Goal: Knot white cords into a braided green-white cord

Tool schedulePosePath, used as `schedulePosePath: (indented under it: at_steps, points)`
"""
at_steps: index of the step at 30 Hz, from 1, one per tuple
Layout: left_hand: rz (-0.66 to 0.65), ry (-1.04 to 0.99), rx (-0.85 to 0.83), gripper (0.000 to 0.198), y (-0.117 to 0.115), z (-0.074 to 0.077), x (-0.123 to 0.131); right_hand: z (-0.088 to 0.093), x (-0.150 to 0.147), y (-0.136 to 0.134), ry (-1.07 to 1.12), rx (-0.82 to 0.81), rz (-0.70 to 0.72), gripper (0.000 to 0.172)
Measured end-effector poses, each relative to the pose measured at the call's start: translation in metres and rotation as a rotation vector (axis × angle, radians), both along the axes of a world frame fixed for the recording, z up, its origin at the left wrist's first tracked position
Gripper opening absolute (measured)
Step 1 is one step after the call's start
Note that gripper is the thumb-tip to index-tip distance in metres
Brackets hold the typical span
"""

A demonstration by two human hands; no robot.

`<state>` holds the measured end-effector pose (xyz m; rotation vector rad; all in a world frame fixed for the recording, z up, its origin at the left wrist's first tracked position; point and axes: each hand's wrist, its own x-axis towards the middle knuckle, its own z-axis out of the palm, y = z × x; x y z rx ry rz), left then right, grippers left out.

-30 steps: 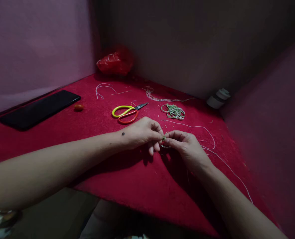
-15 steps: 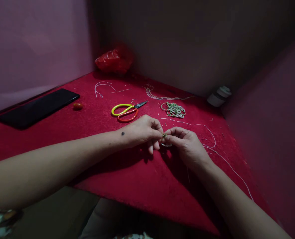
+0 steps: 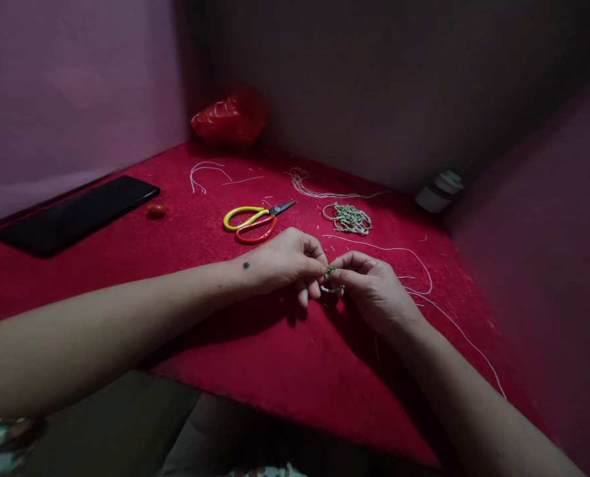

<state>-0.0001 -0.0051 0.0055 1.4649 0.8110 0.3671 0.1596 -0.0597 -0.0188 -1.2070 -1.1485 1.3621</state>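
Between my two hands is a small green-and-white braided cord (image 3: pixel 331 289), bent in a loop that hangs below the fingertips. My left hand (image 3: pixel 295 262) pinches one side of it between thumb and forefinger, the other fingers curled below. Thumb and forefinger of my right hand (image 3: pixel 374 285) are closed on the other side, almost touching the left fingertips. The exact knotting at the fingertips is too small to make out. Just beyond the hands lies a heap of green-and-white braided cords (image 3: pixel 351 218). A thin white string (image 3: pixel 419 262) curves over the table to the right of my right hand.
Scissors (image 3: pixel 258 222) with one yellow and one red handle lie beyond my left wrist. A dark phone (image 3: pixel 79 215) and a small orange-red fruit (image 3: pixel 156 211) are at the left. Farther back are a red plastic bag (image 3: pixel 230 119), white threads (image 3: pixel 319 192) and a white container (image 3: pixel 439 192).
Both hands keep their pinch in nearly the same place. The small braided loop between them has turned slightly, showing more of its green part.
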Motion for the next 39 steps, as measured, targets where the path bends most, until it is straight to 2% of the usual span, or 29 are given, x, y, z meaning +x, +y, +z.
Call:
schedulePosePath:
  at_steps: [5, 12, 25, 34, 39]
  points:
    - [0.002, 0.013, -0.002, 0.005, -0.0007, 0.0017, 0.0003, 0.0003, 0.0004, 0.0001, 0.015, -0.017, -0.02, 0.015]
    - [-0.006, 0.006, 0.015, 0.004, -0.0018, 0.0026, -0.0004, 0.0002, -0.0015, -0.0002, 0.035, 0.007, -0.024, 0.01]
    - [-0.037, -0.108, -0.169, 0.006, 0.0049, 0.0007, -0.0034, -0.0001, -0.0016, -0.0001, 0.125, 0.006, -0.016, 0.01]
    - [-0.035, -0.109, -0.087, 0.003, 0.0029, 0.0015, -0.0044, -0.0014, -0.0017, 0.0012, 0.227, -0.023, -0.006, 0.013]
    - [-0.038, -0.106, -0.066, 0.003, 0.0033, 0.0009, -0.0042, 0.0002, -0.0019, 0.0003, 0.209, -0.032, 0.004, 0.022]
